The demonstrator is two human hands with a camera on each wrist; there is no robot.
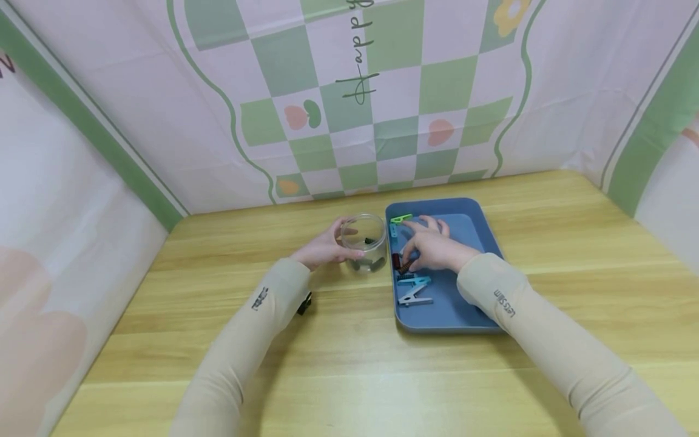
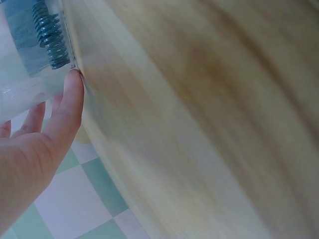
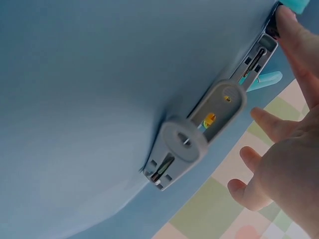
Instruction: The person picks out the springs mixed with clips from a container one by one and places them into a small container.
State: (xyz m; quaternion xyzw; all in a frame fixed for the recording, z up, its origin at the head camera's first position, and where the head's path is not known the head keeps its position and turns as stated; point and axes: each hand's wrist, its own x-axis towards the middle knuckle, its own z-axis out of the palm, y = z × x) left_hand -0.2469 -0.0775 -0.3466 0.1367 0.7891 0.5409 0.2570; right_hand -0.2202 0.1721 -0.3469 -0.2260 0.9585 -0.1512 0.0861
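Note:
My left hand (image 1: 326,244) grips a clear round jar (image 1: 367,258) from its left side, thumb at the front and fingers behind. Inside the jar lies a dark coil spring (image 2: 50,37). My right hand (image 1: 437,249) reaches into a blue tray (image 1: 459,312), thumb and index finger pinching a brown coil spring (image 1: 405,267) by the tray's left wall. A dark red piece (image 1: 396,261) and a black coil spring (image 1: 406,277) lie beside it. Nearer me in the tray are a teal clothespin (image 1: 420,280) and a white-grey clothespin (image 3: 199,122).
At the tray's far left corner sit a bright green clip (image 1: 401,218) and a blue clip (image 1: 393,230). A small black object (image 1: 304,303) lies on the wooden table (image 1: 349,376), partly behind my left sleeve. A checkered cloth (image 1: 393,139) hangs behind the table.

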